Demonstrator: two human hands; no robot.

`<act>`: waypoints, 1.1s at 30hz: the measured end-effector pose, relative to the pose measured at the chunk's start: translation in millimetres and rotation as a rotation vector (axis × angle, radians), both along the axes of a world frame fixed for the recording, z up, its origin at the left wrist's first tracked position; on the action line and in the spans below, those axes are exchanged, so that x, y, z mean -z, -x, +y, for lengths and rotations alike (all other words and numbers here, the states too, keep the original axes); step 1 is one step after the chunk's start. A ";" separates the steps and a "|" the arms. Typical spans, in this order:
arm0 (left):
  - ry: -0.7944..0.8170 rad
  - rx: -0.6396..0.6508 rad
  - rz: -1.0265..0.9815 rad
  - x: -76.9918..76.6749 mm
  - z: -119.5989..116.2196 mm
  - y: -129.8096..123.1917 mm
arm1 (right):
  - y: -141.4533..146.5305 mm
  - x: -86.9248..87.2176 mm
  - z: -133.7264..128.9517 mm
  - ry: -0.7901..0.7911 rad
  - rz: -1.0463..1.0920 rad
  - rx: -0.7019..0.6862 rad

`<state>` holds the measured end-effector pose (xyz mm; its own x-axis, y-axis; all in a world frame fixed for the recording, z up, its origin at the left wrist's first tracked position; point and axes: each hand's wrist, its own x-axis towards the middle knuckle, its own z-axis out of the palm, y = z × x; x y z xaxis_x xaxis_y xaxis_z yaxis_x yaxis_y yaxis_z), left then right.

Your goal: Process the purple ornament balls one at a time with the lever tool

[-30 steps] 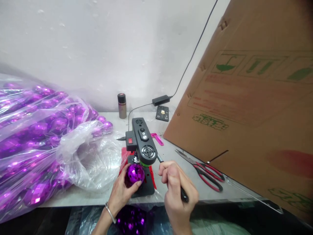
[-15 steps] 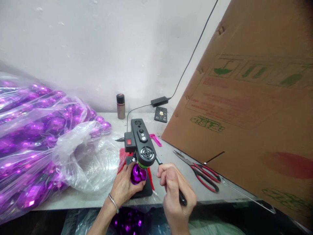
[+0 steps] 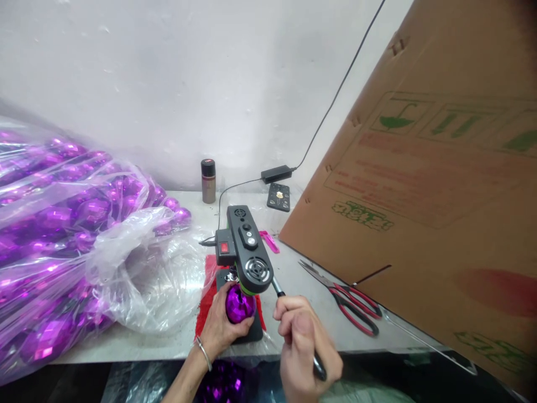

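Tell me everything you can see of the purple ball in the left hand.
The purple ball is round and glossy, with mirror-like patches that look like facets; it may be plastic, though that cannot be confirmed. It looks whole on the side that shows. The left hand grips it, fingers on its left side, thumb along its near side. It sits just below the front end of the black machine head, over the black base plate; whether it touches either is unclear.

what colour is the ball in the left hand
Shiny purple; the ball in the left hand shows best in the head view.
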<state>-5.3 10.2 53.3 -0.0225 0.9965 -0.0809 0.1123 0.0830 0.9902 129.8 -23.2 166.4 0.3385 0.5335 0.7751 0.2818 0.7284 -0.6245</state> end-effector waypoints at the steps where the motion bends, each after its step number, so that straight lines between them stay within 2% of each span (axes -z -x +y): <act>1: -0.004 -0.003 0.003 -0.8 -0.1 -0.8 | 0.7 3.5 0.4 -0.008 0.007 0.009; 5: -0.015 -0.011 0.010 -4.5 -0.5 -2.9 | 2.9 10.4 2.7 -0.009 0.026 0.034; 14: -0.001 -0.031 -0.006 -8.7 -0.4 -4.8 | 13.3 -2.5 8.3 -0.057 0.095 0.093; 18: 0.001 -0.046 -0.044 -8.4 -0.4 -5.5 | 14.9 1.7 7.3 -0.029 0.114 0.090; 22: -0.011 -0.035 0.003 -6.6 0.2 -5.3 | 13.5 6.7 5.8 -0.008 0.109 0.078; 33: -0.027 -0.012 0.048 -6.8 0.5 -6.4 | 13.0 7.8 7.5 -0.047 0.092 0.077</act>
<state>1.1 10.7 60.0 -0.0379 0.9979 -0.0521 0.1591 0.0575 0.9856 116.7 -15.7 158.6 0.4483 0.4670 0.7622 0.2812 0.7358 -0.6161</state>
